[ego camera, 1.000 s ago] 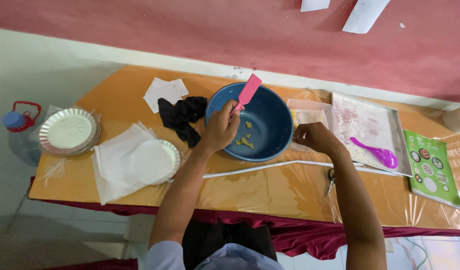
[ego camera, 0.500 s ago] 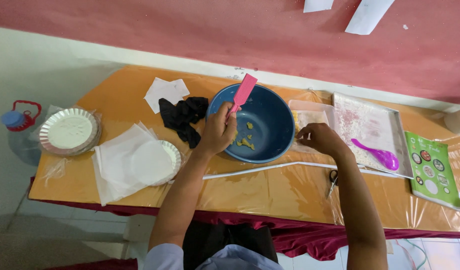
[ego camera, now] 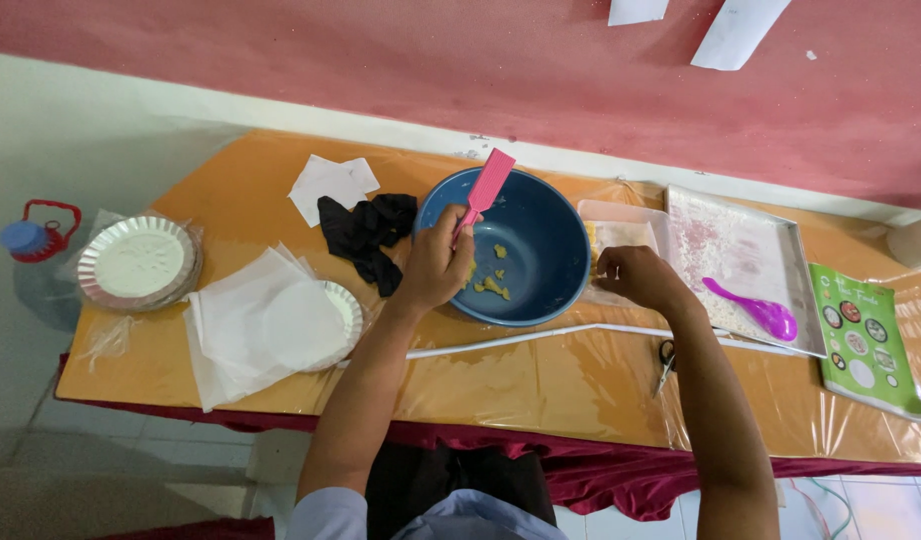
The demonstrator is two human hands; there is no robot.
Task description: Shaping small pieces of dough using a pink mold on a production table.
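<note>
Fingers of the left hand are curled tight round the handle of a pink scraper, whose flat blade sticks up and away over the near-left rim of a blue bowl. The hand rests at that rim, and small yellowish dough bits lie on the bowl's floor just beside it. The right hand sits just right of the bowl with its fingers drawn together over a clear plastic tray; whether it pinches anything cannot be told. A thin white rod runs along the orange, plastic-covered surface in front of the bowl. Left of the bowl lie a black cloth and a white paper piece, then a foil plate under white paper sheets, and further left a stack of foil plates. To the right, a floured metal tray bears a purple spoon, with scissors near its front corner and a green leaflet beyond
</note>
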